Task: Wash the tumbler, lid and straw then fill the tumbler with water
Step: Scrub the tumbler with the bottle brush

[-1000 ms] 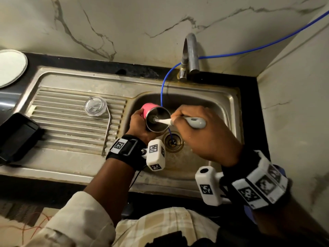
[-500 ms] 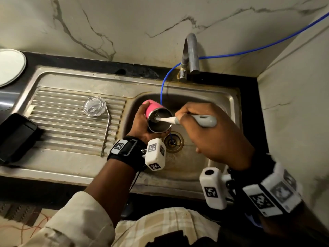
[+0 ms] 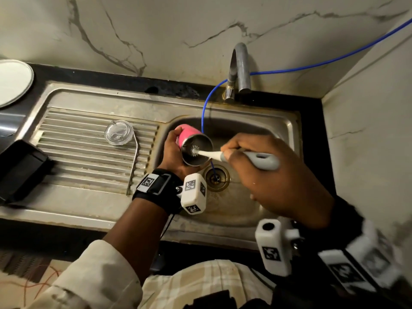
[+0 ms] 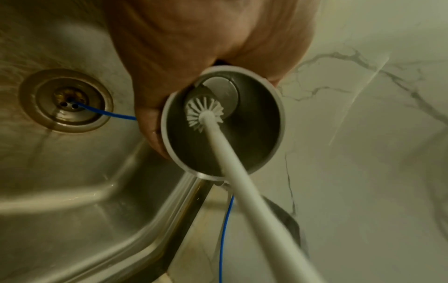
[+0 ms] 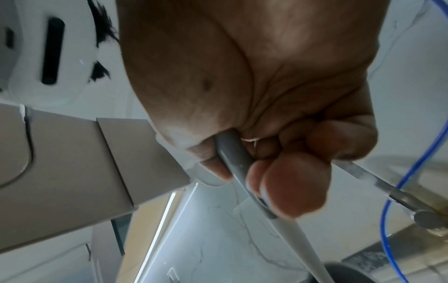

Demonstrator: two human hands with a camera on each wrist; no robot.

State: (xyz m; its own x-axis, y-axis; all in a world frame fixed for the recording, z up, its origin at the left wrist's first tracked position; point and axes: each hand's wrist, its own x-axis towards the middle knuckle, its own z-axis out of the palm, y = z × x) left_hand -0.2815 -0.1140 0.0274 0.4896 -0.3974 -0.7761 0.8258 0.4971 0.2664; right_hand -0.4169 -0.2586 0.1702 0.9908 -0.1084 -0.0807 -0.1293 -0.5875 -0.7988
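Observation:
My left hand (image 3: 172, 152) grips a pink tumbler (image 3: 189, 137) with a steel inside, tilted over the sink basin, its mouth toward the right. My right hand (image 3: 256, 161) grips the grey handle of a white bottle brush (image 3: 209, 153). The brush's bristle head (image 4: 203, 113) sits inside the tumbler (image 4: 254, 124), near the mouth. A clear lid (image 3: 119, 132) lies on the ribbed drainboard, and a bent metal straw (image 3: 133, 166) lies beside it. In the right wrist view my fingers (image 5: 286, 183) wrap the brush handle (image 5: 235, 159).
The steel sink (image 3: 278, 130) has a drain (image 3: 217, 177) below the tumbler, with a thin blue tube (image 3: 204, 112) running into it. A tap (image 3: 239, 68) stands behind the basin. A black box (image 3: 20, 168) and a white plate (image 3: 13, 81) are at the left.
My right hand has drawn back to the right, pulling the brush outward so its bristle head now shows near the tumbler's mouth. The left hand keeps holding the tumbler, slightly raised.

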